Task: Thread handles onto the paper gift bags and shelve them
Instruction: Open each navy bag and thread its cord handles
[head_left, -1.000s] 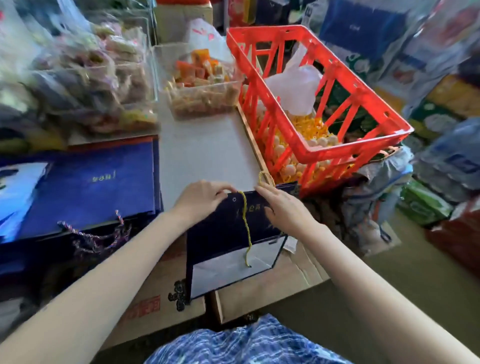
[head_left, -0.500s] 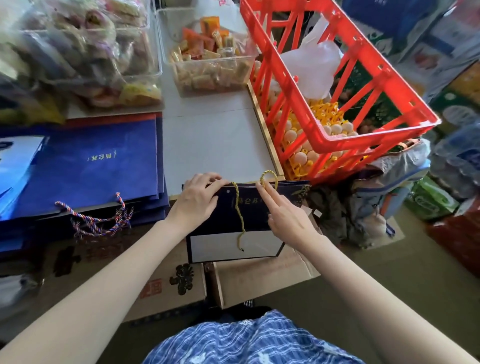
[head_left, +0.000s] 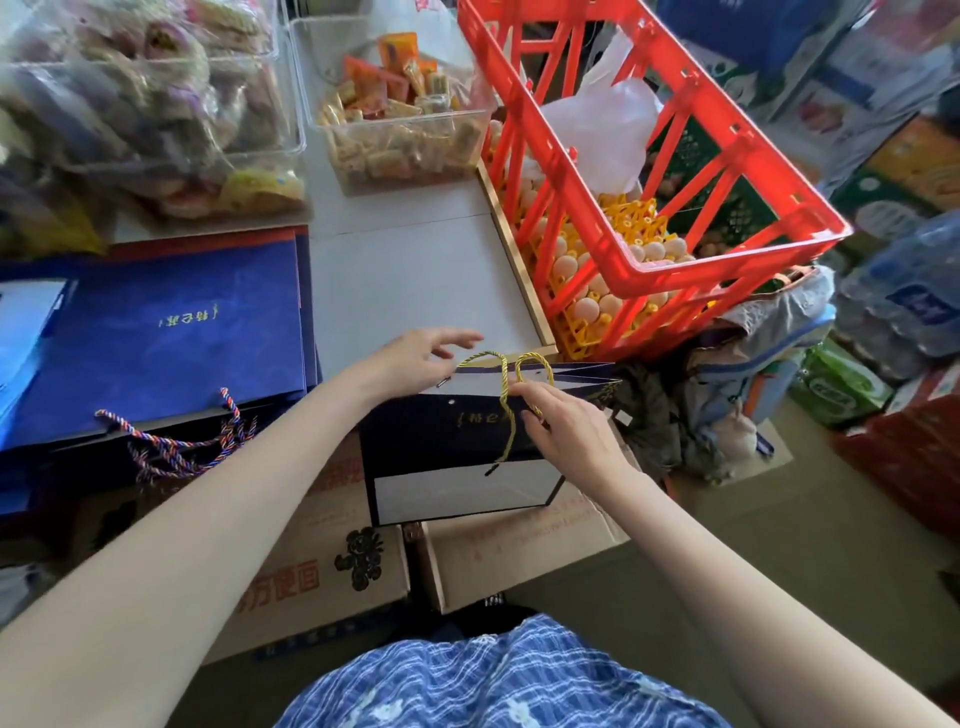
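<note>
A dark navy paper gift bag (head_left: 431, 441) with gold lettering stands at the near edge of the white table, its mouth spread open. A gold cord handle (head_left: 506, 384) loops over its top edge, with one end hanging down the front. My right hand (head_left: 566, 431) pinches the cord at the bag's front rim. My left hand (head_left: 421, 358) hovers at the bag's far rim, fingers relaxed and spread, gripping nothing. A stack of flat blue gift bags (head_left: 156, 332) with twisted multicolour cord handles (head_left: 176, 441) lies at the left.
A red plastic crate (head_left: 727, 218) holding eggs on yellow trays stands at the right of the white table (head_left: 405, 275). Clear tubs of wrapped snacks (head_left: 400, 119) sit at the back. Cardboard boxes (head_left: 322, 566) lie below the table edge. Stacked goods crowd the right side.
The bag's mouth has opened wider. My left hand has let go of the rim and lifted with fingers spread. The cord now forms two loops over the top edge.
</note>
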